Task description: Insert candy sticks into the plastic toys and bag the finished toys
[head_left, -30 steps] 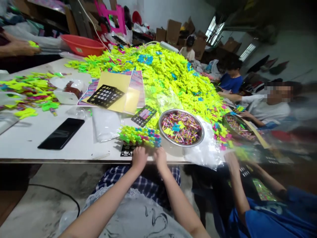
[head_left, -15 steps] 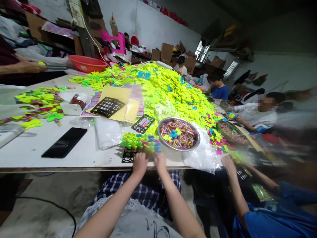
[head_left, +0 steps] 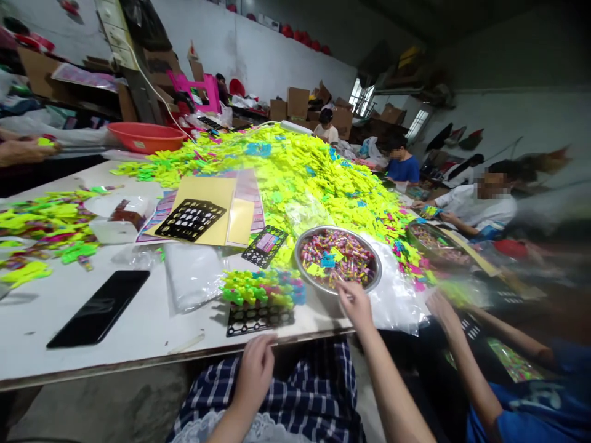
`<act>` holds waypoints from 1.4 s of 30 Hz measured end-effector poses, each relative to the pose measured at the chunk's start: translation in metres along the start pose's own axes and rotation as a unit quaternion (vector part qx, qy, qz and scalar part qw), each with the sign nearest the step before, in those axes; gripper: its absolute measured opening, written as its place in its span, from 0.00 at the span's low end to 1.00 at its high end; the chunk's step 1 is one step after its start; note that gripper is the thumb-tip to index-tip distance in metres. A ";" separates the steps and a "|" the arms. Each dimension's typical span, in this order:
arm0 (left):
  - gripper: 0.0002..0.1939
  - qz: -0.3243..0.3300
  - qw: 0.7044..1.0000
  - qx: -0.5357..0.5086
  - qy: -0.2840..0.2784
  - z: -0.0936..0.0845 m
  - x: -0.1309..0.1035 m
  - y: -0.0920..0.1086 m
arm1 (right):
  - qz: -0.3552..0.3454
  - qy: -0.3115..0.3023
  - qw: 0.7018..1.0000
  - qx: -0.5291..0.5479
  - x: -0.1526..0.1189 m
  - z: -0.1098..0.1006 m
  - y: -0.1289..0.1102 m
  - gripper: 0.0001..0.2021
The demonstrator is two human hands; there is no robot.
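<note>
My right hand (head_left: pixel 355 303) is at the front rim of a round metal bowl (head_left: pixel 302 271), fingers loosely bent and apart, with nothing visible in them. The bowl holds many small pink-and-purple wrapped tubes (head_left: pixel 344 246) and a few yellow and blue plastic pieces. My left hand (head_left: pixel 257 363) hangs at the table's front edge, fingers loosely extended, holding nothing I can see. In front of it stands a black perforated plastic tray (head_left: pixel 258 320), with rows of yellow, green, pink and blue plastic pieces (head_left: pixel 261 288) set in its upper part.
A large heap of yellow plastic pieces (head_left: pixel 295 157) covers the table's middle. To the left are a black phone (head_left: pixel 99 307), a clear plastic bag (head_left: pixel 191 277) and black perforated cards (head_left: pixel 190 220). A co-worker's hand (head_left: pixel 443 311) is close on the right.
My hands have parted from the tray. The right moved right to the bowl; the left drew back to the table edge. The view shifted, and more of the tray shows.
</note>
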State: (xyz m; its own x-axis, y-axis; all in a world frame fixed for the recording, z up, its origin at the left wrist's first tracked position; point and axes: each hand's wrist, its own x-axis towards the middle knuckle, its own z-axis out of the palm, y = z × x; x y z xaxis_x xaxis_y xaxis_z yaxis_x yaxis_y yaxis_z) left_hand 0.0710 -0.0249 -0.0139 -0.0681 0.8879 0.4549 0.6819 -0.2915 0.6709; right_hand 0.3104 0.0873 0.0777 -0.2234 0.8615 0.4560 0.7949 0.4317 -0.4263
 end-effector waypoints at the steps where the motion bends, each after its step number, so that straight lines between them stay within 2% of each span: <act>1: 0.13 0.008 0.999 -0.030 -0.028 -0.003 -0.007 0.004 | -0.010 -0.015 1.000 -0.011 0.017 -0.006 0.008 0.14; 3: 0.13 0.019 0.993 -0.073 -0.091 -0.010 -0.017 0.014 | -0.034 -0.057 0.997 -0.032 0.048 -0.004 0.018 0.15; 5: 0.14 0.026 0.984 -0.103 -0.141 -0.018 -0.022 0.022 | -0.058 -0.102 0.992 -0.044 0.070 0.008 0.022 0.16; 8: 0.15 0.032 0.974 -0.127 -0.185 -0.032 -0.025 0.028 | -0.083 -0.148 0.984 -0.049 0.088 0.020 0.023 0.09; 10: 0.14 0.033 0.975 -0.128 -0.178 -0.044 -0.024 0.029 | -0.087 -0.150 0.984 -0.047 0.092 0.011 0.022 0.05; 12: 0.14 0.013 0.984 -0.119 -0.133 -0.056 -0.021 0.033 | -0.081 -0.128 0.987 -0.045 0.090 -0.014 0.015 0.08; 14: 0.15 -0.031 0.990 -0.112 -0.074 -0.068 -0.013 0.042 | -0.081 -0.110 0.990 -0.030 0.080 -0.044 -0.004 0.10; 16: 0.22 -0.070 0.989 -0.122 -0.050 -0.077 0.000 0.055 | -0.119 -0.144 0.982 0.024 0.063 -0.069 -0.039 0.10; 18: 0.32 -0.081 0.981 -0.153 -0.085 -0.084 0.016 0.069 | -0.167 -0.238 0.954 0.068 0.045 -0.082 -0.079 0.11; 19: 0.33 -0.086 0.974 -0.173 -0.116 -0.086 0.024 0.076 | -0.187 -0.273 0.939 0.090 0.038 -0.083 -0.096 0.12; 21: 0.24 -0.114 0.956 -0.215 -0.163 -0.088 0.038 0.086 | -0.217 -0.333 0.904 0.158 0.034 -0.078 -0.118 0.13; 23: 0.15 -0.153 0.945 -0.232 -0.174 -0.087 0.048 0.090 | -0.218 -0.359 0.880 0.221 0.041 -0.068 -0.121 0.13; 24: 0.14 -0.168 0.943 -0.229 -0.175 -0.086 0.052 0.091 | -0.211 -0.364 0.875 0.240 0.047 -0.062 -0.118 0.12; 26: 0.20 -0.193 0.940 -0.209 -0.187 -0.084 0.057 0.089 | -0.199 -0.378 0.869 0.250 0.058 -0.051 -0.113 0.12; 29: 0.27 -0.242 0.932 -0.181 -0.200 -0.084 0.063 0.081 | -0.216 -0.403 0.851 0.258 0.062 -0.041 -0.121 0.11; 31: 0.23 -0.250 0.929 -0.176 -0.208 -0.085 0.064 0.075 | -0.235 -0.405 0.839 0.276 0.057 -0.040 -0.132 0.10; 33: 0.18 -0.231 0.927 -0.179 -0.234 -0.086 0.064 0.069 | -0.247 -0.414 0.829 0.283 0.054 -0.040 -0.134 0.11; 34: 0.15 -0.222 0.925 -0.181 -0.250 -0.086 0.063 0.067 | -0.238 -0.415 0.834 0.276 0.057 -0.039 -0.129 0.11; 36: 0.13 -0.222 0.917 -0.190 -0.272 -0.086 0.059 0.066 | -0.170 -0.381 0.880 0.227 0.070 -0.034 -0.108 0.13; 38: 0.14 -0.248 0.905 -0.214 -0.271 -0.086 0.055 0.067 | -0.026 -0.285 0.953 0.101 0.091 -0.022 -0.077 0.15; 39: 0.15 -0.264 0.897 -0.235 -0.267 -0.085 0.053 0.068 | 0.056 -0.247 0.968 0.005 0.101 -0.013 -0.061 0.16; 40: 0.15 -0.282 0.886 -0.259 -0.263 -0.085 0.051 0.069 | 0.123 -0.240 0.960 -0.079 0.110 -0.002 -0.047 0.17; 42: 0.15 -0.308 0.863 -0.307 -0.259 -0.085 0.048 0.072 | 0.172 -0.253 0.943 -0.133 0.122 0.020 -0.028 0.18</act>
State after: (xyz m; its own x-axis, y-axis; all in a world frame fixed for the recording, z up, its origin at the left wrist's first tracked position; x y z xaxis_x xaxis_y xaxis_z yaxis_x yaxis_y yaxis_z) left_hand 0.0547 -0.0334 0.1064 0.1630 0.9354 -0.3138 0.1084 0.2991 0.9480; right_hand 0.2495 0.1855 0.1295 -0.1130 0.9846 -0.1333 0.9678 0.0787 -0.2392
